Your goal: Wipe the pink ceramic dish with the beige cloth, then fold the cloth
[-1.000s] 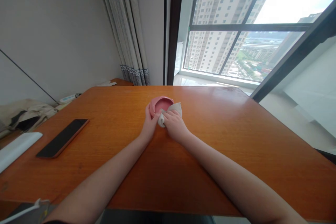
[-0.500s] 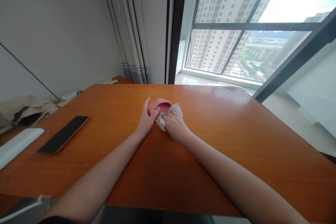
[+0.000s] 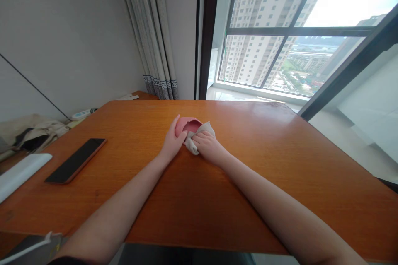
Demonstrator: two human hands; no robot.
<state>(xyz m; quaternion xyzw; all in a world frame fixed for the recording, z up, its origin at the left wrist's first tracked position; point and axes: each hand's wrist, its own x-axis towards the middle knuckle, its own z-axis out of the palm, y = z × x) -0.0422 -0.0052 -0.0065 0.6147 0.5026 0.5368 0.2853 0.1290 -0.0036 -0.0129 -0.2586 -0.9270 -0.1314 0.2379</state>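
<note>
A pink, bowl-like hollow thing is tilted over the middle of the table, its opening facing me; its exact kind is hard to make out. My left hand grips its left side, thumb in front and fingers behind. In my right hand a pale grey-white wiping cloth is bunched up, pressed against the lower right of the pink thing's rim. One rolled end of the cloth hangs below, between both hands. The right fingertips are partly hidden in the cloth.
The brown wooden table spreads under both forearms. To the left lie a black phone and a white object. Farther left are a crumpled beige cloth bag and a power strip. A white cable shows at lower left.
My right hand and the cloth have shifted very slightly at the rim, and the pink thing has turned a little. The left hand keeps its grip.
</note>
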